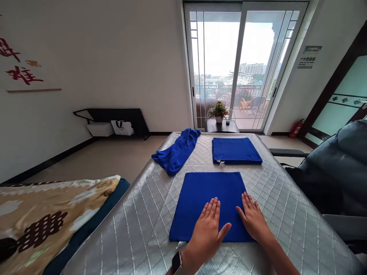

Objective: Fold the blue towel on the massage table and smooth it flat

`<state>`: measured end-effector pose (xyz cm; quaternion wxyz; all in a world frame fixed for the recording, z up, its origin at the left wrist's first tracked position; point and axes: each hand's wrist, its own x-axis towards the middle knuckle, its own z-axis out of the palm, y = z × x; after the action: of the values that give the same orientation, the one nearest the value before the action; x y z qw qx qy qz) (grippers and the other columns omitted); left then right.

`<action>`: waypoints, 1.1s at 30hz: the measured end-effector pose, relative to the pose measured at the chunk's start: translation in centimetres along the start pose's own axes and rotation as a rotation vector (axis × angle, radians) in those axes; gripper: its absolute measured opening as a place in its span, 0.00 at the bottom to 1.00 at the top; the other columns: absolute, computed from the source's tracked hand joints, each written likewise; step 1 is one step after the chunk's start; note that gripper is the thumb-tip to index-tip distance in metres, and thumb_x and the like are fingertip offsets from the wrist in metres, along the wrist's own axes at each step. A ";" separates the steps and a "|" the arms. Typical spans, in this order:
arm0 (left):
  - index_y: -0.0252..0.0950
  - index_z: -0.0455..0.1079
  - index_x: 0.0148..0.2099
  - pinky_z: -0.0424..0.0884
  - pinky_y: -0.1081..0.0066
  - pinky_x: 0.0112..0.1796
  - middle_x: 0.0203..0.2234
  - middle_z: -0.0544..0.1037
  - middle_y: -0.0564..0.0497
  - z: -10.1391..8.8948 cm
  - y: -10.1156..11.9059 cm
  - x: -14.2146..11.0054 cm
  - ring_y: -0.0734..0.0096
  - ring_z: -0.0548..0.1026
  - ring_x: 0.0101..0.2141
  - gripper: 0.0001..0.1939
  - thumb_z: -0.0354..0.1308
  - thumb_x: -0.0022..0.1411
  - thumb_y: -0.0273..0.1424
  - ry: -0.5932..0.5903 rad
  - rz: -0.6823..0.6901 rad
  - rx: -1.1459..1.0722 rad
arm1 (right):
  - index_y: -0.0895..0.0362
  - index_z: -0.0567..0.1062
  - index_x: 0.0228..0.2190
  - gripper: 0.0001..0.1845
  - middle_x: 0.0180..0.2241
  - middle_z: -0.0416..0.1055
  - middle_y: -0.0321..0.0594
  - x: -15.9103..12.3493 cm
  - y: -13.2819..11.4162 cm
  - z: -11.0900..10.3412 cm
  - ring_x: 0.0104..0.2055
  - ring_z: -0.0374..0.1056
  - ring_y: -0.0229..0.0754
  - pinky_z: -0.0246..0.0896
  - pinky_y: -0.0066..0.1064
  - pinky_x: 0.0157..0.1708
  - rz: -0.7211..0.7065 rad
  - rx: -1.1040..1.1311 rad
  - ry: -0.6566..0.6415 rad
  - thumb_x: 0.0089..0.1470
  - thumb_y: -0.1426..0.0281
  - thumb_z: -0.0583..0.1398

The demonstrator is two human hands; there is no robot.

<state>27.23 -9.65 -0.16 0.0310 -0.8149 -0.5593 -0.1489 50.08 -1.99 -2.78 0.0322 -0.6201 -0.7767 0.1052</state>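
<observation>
A blue cloth [200, 198], folded into a flat rectangle, lies in front of me on the silver quilted cover [149, 214]. My left hand [208, 229], with a watch [177, 262] on its wrist, rests flat on the cloth's near middle part, fingers stretched out. At the cloth's right edge my right hand [254, 217] also lies flat, thumb spread over the fabric. Farther back on the right is a neat stack of folded blue cloth [236, 149] with a small white tag. A crumpled blue cloth [179, 151] sits at the back left.
Beyond the far edge stands a small dark table or chair with a potted plant [218, 110]. A dark armchair [332, 172] is close on the right. To the left lies a patterned blanket [86, 206]; a black rack [114, 114] with a white bag stands by the wall.
</observation>
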 end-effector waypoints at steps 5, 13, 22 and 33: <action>0.30 0.44 0.76 0.53 0.55 0.69 0.73 0.51 0.40 1.4 3.8 7.5 0.59 0.48 0.72 0.36 0.34 0.76 0.47 -0.111 0.097 -0.127 | 0.63 0.49 0.72 0.38 0.74 0.38 0.45 0.1 0.2 0.2 0.76 0.34 0.47 0.31 0.47 0.73 -0.032 -0.008 0.011 0.69 0.56 0.41; 0.32 0.43 0.76 0.55 0.55 0.69 0.73 0.52 0.42 4.2 0.7 7.3 0.60 0.49 0.72 0.36 0.34 0.76 0.48 -0.081 0.041 -0.026 | 0.63 0.48 0.71 0.39 0.74 0.38 0.44 -0.1 -0.2 -0.4 0.76 0.34 0.47 0.31 0.45 0.73 -0.013 0.052 -0.006 0.69 0.54 0.41; 0.34 0.41 0.76 0.57 0.51 0.67 0.72 0.55 0.40 2.1 -10.8 0.2 0.57 0.53 0.71 0.37 0.37 0.75 0.51 -0.040 -0.203 0.103 | 0.63 0.47 0.71 0.39 0.74 0.37 0.41 -0.3 -0.4 -0.8 0.76 0.33 0.45 0.33 0.45 0.73 0.003 0.004 -0.019 0.69 0.52 0.40; 0.32 0.42 0.75 0.57 0.50 0.67 0.73 0.52 0.39 2.4 -12.8 -1.7 0.57 0.52 0.71 0.38 0.35 0.75 0.52 -0.005 -0.354 0.017 | 0.62 0.52 0.71 0.40 0.73 0.44 0.44 -0.5 0.5 1.9 0.75 0.38 0.49 0.36 0.50 0.72 0.017 -0.056 0.101 0.67 0.52 0.40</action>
<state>15.32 -5.91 -4.38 0.0097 -0.7039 -0.6953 -0.1452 50.34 -2.58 -4.71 0.0532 -0.6319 -0.7714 0.0521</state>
